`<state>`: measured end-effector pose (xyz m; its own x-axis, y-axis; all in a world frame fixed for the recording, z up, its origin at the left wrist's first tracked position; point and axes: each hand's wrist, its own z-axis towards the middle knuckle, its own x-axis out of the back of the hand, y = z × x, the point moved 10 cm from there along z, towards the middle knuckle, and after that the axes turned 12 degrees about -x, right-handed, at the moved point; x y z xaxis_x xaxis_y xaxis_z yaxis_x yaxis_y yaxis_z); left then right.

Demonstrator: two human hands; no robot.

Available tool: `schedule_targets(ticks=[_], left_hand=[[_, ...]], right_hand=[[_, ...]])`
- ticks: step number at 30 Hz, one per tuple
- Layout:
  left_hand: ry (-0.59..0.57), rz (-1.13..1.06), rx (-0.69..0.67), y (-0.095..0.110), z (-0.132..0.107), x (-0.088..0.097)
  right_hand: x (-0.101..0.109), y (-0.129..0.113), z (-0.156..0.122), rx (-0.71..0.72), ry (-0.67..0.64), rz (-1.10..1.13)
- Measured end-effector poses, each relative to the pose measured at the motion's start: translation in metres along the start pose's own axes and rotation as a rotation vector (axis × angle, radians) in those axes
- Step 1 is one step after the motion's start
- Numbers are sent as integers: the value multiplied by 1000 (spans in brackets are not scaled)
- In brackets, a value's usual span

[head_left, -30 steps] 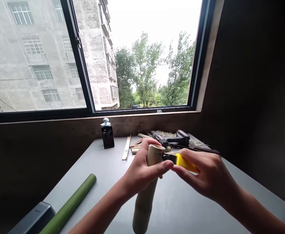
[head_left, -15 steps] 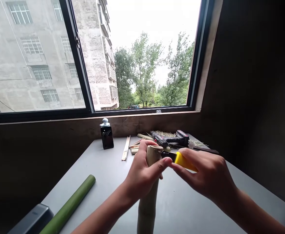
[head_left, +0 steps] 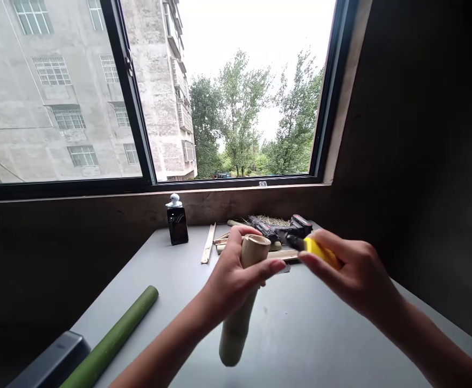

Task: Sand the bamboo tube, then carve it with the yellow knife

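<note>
My left hand (head_left: 233, 275) is wrapped round a pale bamboo tube (head_left: 235, 331) near its top end. The tube leans, its hollow cut rim up between thumb and fingers and its lower end toward me. In my right hand (head_left: 351, 272) is a yellow and black utility knife (head_left: 320, 252), gripped by its yellow body. Its black front end points left, apart from the rim, and is blurred, so the blade edge is unclear. Behind the hands lie split bamboo strips (head_left: 208, 245) and a cordless drill (head_left: 265, 228).
A green bamboo pole (head_left: 115, 337) lies on the left of the grey table (head_left: 300, 334), beside a dark grey case (head_left: 54, 358). A black phone (head_left: 178, 226) with a small white figure (head_left: 174, 200) stands at the back, below the window. Straw-like shavings (head_left: 274, 221) lie near the drill.
The knife has moved right, away from the tube's rim. The tube has tilted, its lower end swinging left and coming fully into view. My left hand keeps its hold.
</note>
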<state>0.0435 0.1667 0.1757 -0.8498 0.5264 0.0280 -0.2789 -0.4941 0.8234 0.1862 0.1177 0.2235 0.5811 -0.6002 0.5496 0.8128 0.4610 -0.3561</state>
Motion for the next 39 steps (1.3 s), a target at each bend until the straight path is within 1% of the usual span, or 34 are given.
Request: schedule_targets(ticks=[2, 5, 11, 15, 19, 24, 29, 33, 36, 39], left_hand=[[-13, 4, -6, 3, 1, 4], [-21, 21, -19, 6, 1, 6], [-29, 43, -46, 11, 0, 4], [-62, 65, -39, 10, -1, 3], [-62, 74, -42, 6, -3, 2], [30, 122, -89, 5, -5, 6], [94, 150, -111, 7, -7, 6], [116, 132, -112, 7, -5, 5], [148, 135, -108, 2, -6, 6], [159, 152, -88, -7, -7, 3]], right_hand=[[-9, -10, -7, 49, -35, -15], [-17, -17, -14, 75, -57, -17], [-12, -26, -15, 180, -4, -28], [-10, -30, -17, 223, 12, -28], [-13, -29, -17, 199, -25, -38], [-14, -31, -16, 181, -34, -31], [-7, -32, -15, 173, 86, -111], [-9, -32, -16, 169, 102, -128], [-11, -31, -17, 154, 140, -162], [-10, -22, -11, 94, 169, -183]])
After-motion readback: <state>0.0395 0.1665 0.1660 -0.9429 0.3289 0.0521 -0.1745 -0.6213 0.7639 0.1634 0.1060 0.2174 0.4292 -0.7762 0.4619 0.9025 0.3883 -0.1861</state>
